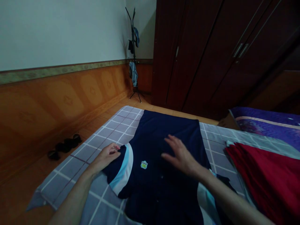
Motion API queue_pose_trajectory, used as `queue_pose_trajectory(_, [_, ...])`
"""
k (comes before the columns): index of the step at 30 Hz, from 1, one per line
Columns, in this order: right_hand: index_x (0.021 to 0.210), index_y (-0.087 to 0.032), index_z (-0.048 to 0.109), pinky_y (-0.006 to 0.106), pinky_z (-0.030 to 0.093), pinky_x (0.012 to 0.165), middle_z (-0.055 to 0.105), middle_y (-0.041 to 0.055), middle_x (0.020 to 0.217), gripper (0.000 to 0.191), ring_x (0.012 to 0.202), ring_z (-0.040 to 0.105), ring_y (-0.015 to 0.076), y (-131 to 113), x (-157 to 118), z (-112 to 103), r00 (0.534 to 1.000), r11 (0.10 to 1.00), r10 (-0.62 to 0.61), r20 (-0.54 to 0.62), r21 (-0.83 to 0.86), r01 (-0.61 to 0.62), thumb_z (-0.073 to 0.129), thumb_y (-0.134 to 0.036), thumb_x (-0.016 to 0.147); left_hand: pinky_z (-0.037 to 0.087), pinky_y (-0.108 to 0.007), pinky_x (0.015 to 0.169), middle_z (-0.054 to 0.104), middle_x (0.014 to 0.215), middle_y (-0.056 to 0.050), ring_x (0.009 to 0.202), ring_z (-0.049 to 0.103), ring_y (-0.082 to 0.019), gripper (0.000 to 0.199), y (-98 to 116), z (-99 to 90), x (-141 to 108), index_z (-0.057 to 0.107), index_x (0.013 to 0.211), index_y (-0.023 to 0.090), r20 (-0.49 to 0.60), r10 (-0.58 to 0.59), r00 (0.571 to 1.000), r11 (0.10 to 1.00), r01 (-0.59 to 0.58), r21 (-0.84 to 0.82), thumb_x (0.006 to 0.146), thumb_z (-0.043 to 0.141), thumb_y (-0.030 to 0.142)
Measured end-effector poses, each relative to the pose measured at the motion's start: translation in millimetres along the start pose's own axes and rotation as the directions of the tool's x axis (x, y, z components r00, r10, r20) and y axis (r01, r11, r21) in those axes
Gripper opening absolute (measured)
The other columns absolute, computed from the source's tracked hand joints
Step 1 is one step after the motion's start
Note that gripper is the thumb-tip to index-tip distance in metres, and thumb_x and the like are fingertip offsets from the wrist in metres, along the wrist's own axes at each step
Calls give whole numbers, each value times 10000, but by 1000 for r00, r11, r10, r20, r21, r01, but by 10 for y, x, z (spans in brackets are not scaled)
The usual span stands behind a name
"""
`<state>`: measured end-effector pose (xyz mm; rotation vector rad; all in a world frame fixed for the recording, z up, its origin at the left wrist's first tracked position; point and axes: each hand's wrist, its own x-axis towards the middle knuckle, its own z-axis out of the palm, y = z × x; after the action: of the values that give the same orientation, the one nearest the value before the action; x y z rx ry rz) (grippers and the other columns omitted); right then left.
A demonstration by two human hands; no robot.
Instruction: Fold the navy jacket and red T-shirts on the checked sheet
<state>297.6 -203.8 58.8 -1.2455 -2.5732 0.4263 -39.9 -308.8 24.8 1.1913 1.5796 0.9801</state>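
Note:
A dark navy polo shirt (150,140) with light-blue and white sleeve bands lies front up on a grey checked bedsheet (105,193), its hem away from me. A small badge (144,164) sits on its chest, and buttons run down the front near me. At the left sleeve's edge, my left hand (107,156) has its thumb and fingers curled in a pinch on the cloth. My right hand (180,156) is over the middle of the shirt, fingers stretched and apart, holding nothing. Whether its palm touches the fabric is hard to tell. My right forearm partly covers the other sleeve.
Folded red cloth (264,175) lies on the bed at the right, with a purple patterned item (269,123) beyond it. Black footwear (65,146) is on the floor at left. A coat rack (134,56) stands in the corner beside a dark wardrobe (194,56).

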Motion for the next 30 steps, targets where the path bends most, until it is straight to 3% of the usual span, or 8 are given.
queue_pose_trajectory(3, [1450,-165,305,514,207,1113,185,153,1526,790,1402,134,319,-761,-490,229,924,954,-282,258,178,242,467,-637,837,423,-252,619,627,849,-19,735,598,-178,449,24,1,-33,495,1115,189,86,40,996,999,-42,19,728,672,335])
queue_pose_trajectory(5, [1441,-116,316,518,178,1122,218,188,1503,812,1395,143,332,-1018,-694,360,832,903,-419,364,260,341,430,-656,846,443,-276,715,632,933,-47,852,607,-200,479,42,-39,-53,525,1131,179,103,68,992,997,-72,29,702,696,306])
queue_pose_trajectory(7, [1417,-67,353,514,185,1121,258,222,1475,804,1383,181,347,-1100,-799,477,797,877,-475,374,276,393,423,-641,858,443,-285,764,624,988,-60,919,602,-211,467,43,-102,-68,559,1110,174,64,64,996,998,-66,17,688,704,312])
queue_pose_trajectory(13, [1396,-87,384,470,323,1069,402,203,1417,733,1311,362,345,-1081,-919,776,842,866,-497,208,183,466,545,-527,833,444,-283,633,606,893,-24,701,598,-174,609,-74,-176,-43,549,1145,156,-163,19,986,989,6,150,646,722,458])
queue_pose_trajectory(19, [1362,-76,403,448,439,936,576,206,1235,665,1112,537,334,-1173,-955,814,849,857,-513,124,127,499,580,-345,780,395,-243,558,592,694,12,626,566,-157,370,-40,-88,-70,589,847,150,-38,-5,999,968,15,251,659,694,451])
queue_pose_trajectory(22, [1215,-122,555,351,495,794,669,126,1007,505,902,609,250,-1220,-927,666,886,866,-446,125,312,391,525,-171,713,332,-216,493,515,600,52,518,481,-108,309,20,-77,-110,519,716,167,19,-50,999,988,46,149,675,661,438])
queue_pose_trajectory(26, [1058,-163,652,289,491,735,700,68,920,433,829,634,185,-1251,-901,552,953,762,-302,16,605,231,418,-95,700,295,-197,485,463,604,77,508,435,-81,272,79,-72,-162,473,752,180,10,-31,999,999,30,23,696,651,377])
queue_pose_trajectory(30, [1010,-164,680,273,483,698,713,63,879,420,793,645,176,-1240,-913,626,924,648,-378,-53,698,305,414,-96,692,315,-199,501,513,668,61,543,479,-86,294,141,-58,-194,484,836,183,64,-61,996,990,69,-125,688,679,346])
